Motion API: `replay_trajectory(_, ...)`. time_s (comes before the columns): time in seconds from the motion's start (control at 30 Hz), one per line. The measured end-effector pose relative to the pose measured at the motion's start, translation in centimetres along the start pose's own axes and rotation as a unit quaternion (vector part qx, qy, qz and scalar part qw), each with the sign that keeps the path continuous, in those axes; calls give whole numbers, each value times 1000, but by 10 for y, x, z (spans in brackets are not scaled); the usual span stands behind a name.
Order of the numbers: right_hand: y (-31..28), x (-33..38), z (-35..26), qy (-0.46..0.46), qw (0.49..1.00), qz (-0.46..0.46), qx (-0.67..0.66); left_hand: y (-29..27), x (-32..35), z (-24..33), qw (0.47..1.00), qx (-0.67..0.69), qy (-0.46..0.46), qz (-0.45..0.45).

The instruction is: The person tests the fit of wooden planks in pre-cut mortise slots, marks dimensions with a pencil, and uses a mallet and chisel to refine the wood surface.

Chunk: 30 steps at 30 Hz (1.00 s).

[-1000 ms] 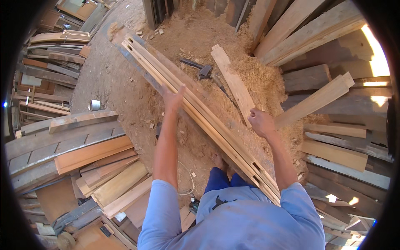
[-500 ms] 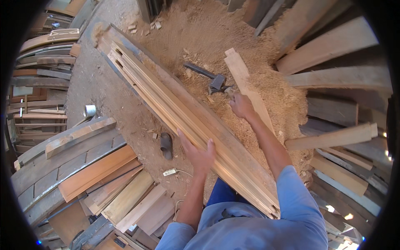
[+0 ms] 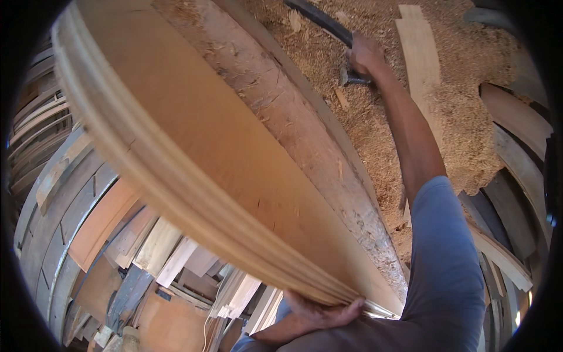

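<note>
A long wooden plank (image 3: pixel 234 152) with a grooved, moulded edge slants across the view, its far end large and close to me. My left hand (image 3: pixel 322 311) is closed on its edge at the near end, against my body. Out to the right, my right hand (image 3: pixel 366 56) closes around a hammer (image 3: pixel 328 23) beside its dark head. The hammer lies on the sawdust, its handle pointing away to the left. My fingers hide part of the head.
A rough, thick timber beam (image 3: pixel 293 117) runs alongside the plank. A pale wooden strip (image 3: pixel 419 53) lies on the sawdust to the right. Stacked boards (image 3: pixel 105 229) fill the left side, and more timber (image 3: pixel 510 199) leans at the right.
The plank has been raised and tilted, bringing its broad face into view. My left hand has moved down to its near end. My right hand has gone from beside the hammer onto it.
</note>
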State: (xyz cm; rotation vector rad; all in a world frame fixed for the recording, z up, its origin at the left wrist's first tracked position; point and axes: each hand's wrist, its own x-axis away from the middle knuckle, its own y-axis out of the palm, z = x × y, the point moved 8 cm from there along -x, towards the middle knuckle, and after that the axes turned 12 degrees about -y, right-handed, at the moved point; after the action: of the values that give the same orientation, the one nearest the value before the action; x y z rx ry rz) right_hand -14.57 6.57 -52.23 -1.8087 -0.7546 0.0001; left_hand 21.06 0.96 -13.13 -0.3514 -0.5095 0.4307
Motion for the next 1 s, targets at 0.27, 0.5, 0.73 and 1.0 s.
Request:
replay_trajectory(0.27, -11, 7, -1, -25, 989, -142, 35, 2, 3, -4, 1000, -3, -15, -9)
replay_trajectory(0.5, -3, 62, 0, -15, 966, -257, 19, 1, 4, 7, 1000, -13, 0, -27)
replay_trajectory(0.73, 20, 75, -4, 67, 980, -176, 62, 8, 5, -4, 999, -1, -26, -27)
replay_trajectory(1.0, -83, 121, -4, -52, 996, -73, 21, -2, 6, 5, 987, -155, 21, 23)
